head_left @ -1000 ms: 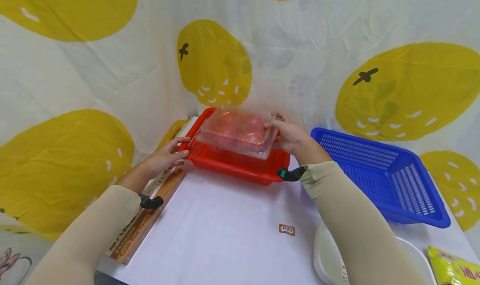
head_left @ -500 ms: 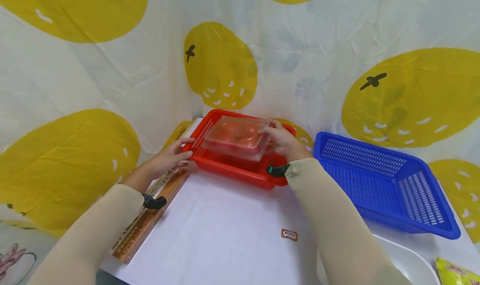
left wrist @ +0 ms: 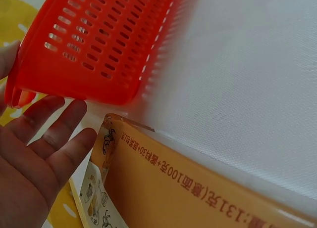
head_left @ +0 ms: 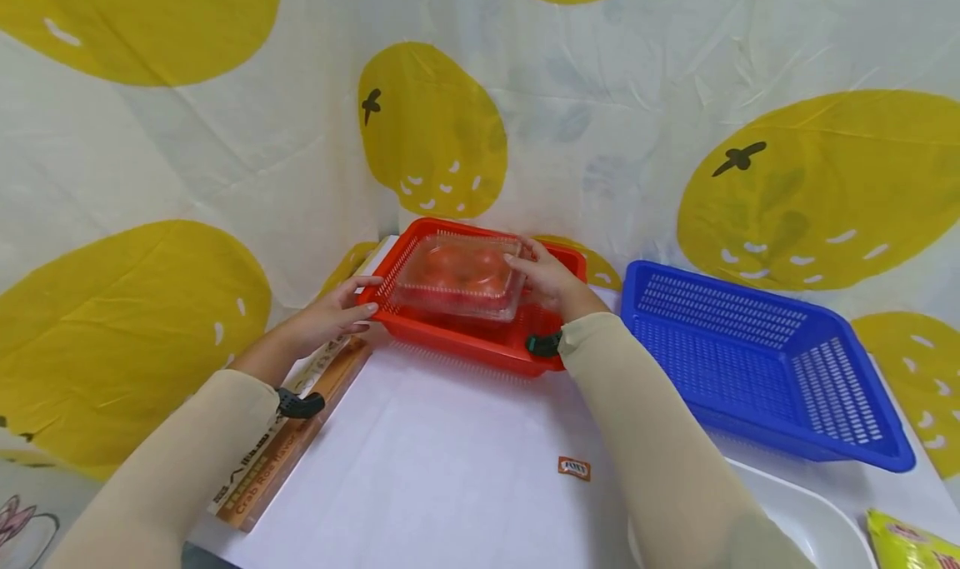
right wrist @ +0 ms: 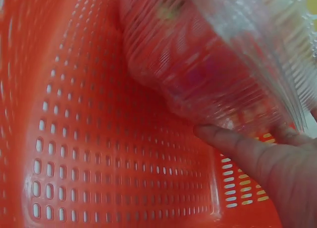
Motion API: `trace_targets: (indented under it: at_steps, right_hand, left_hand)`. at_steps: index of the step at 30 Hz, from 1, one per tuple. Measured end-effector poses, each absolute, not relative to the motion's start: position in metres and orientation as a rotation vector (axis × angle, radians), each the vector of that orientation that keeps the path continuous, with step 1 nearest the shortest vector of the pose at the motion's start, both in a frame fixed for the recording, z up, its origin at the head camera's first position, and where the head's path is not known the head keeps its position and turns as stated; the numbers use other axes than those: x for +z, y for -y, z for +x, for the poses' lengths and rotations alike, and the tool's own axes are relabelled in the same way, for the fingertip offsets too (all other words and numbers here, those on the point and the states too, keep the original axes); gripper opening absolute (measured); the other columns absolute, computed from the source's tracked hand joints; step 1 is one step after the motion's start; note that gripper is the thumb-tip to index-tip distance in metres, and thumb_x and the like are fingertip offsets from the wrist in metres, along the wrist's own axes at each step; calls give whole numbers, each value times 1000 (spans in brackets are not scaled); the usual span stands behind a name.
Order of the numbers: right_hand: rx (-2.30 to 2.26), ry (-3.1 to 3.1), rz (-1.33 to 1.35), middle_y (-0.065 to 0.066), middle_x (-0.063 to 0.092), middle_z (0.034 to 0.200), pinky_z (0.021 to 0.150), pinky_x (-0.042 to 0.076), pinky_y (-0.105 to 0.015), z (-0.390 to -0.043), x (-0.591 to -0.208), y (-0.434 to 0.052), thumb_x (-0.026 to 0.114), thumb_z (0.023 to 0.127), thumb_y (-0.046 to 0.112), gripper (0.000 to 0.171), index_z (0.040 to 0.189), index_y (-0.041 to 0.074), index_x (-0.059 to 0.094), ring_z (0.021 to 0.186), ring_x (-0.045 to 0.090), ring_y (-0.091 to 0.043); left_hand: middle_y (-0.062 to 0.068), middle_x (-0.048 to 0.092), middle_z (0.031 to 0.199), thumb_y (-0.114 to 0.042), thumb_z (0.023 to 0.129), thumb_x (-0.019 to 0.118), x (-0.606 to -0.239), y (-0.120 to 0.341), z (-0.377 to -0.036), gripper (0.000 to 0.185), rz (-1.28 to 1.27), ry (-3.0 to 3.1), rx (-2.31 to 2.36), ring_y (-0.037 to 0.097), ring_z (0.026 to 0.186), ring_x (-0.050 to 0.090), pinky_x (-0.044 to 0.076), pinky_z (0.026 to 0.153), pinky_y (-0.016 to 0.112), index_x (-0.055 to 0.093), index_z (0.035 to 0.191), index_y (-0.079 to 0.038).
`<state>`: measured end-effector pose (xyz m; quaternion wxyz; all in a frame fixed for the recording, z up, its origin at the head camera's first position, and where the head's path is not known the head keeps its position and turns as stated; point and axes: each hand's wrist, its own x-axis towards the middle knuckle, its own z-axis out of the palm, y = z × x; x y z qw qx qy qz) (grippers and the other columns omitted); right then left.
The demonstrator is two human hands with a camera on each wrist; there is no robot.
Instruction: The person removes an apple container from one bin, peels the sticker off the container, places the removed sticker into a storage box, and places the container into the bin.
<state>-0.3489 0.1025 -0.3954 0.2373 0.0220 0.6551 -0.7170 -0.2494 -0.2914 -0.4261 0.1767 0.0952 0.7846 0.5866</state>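
A clear plastic clamshell box (head_left: 459,301) with several round red fruits, tomato-like, sits tilted in the red basket (head_left: 450,336). My right hand (head_left: 555,282) grips the box at its right end, thumb on top. From the right wrist view, a finger (right wrist: 237,146) reaches under the clear box (right wrist: 198,84), close over the slotted basket floor (right wrist: 99,163). At the basket's left corner, my left hand (head_left: 326,315) holds the rim. In the left wrist view the thumb lies on the rim's outer side, with the other fingers (left wrist: 74,119) below the basket wall (left wrist: 99,50).
A long brown noodle box (head_left: 288,452) lies left, under the left forearm. A blue basket (head_left: 750,369) stands to the right, with a white tub (head_left: 810,511) and a yellow packet (head_left: 907,544) nearer. One small orange sachet (head_left: 574,468) lies on the white table (head_left: 450,461).
My right hand has lowered the clear box of red fruits into the red basket and shifted it slightly left. My left hand stays at the basket's left corner.
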Motion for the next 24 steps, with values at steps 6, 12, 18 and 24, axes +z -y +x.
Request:
trace_targets:
  at_steps: [6, 12, 18, 24]
  right_hand:
    - [-1959, -1805, 53, -7, 27, 171, 116, 43, -62, -352, -401, -107, 64, 109, 30, 76, 171, 38, 20, 149, 38, -39]
    - [-1905, -1834, 31, -10, 31, 169, 117, 41, -64, -356, -404, -110, 65, 108, 34, 78, 171, 36, 20, 148, 40, -41]
    - [-1780, -1950, 3, -10, 35, 166, 115, 45, -61, -357, -406, -111, 70, 105, 38, 80, 171, 35, 24, 147, 40, -40]
    - [-1748, -1955, 4, -9, 41, 160, 114, 47, -59, -356, -409, -108, 70, 105, 37, 77, 169, 35, 28, 144, 44, -37]
  left_hand:
    - [24, 44, 159, -26, 110, 62, -426, 289, -252, 62, 287, -2239, 1632, 44, 137, 55, 43, 115, 64, 32, 164, -17]
    - [21, 46, 159, -27, 110, 62, -428, 290, -252, 58, 261, -2253, 1623, 43, 138, 55, 46, 113, 62, 35, 162, -20]
    - [23, 46, 159, -26, 111, 61, -429, 291, -249, 59, 288, -2263, 1633, 44, 137, 56, 48, 111, 61, 35, 163, -19]
    - [23, 44, 160, -25, 111, 60, -432, 292, -248, 59, 302, -2273, 1642, 45, 137, 56, 49, 110, 60, 34, 163, -18]
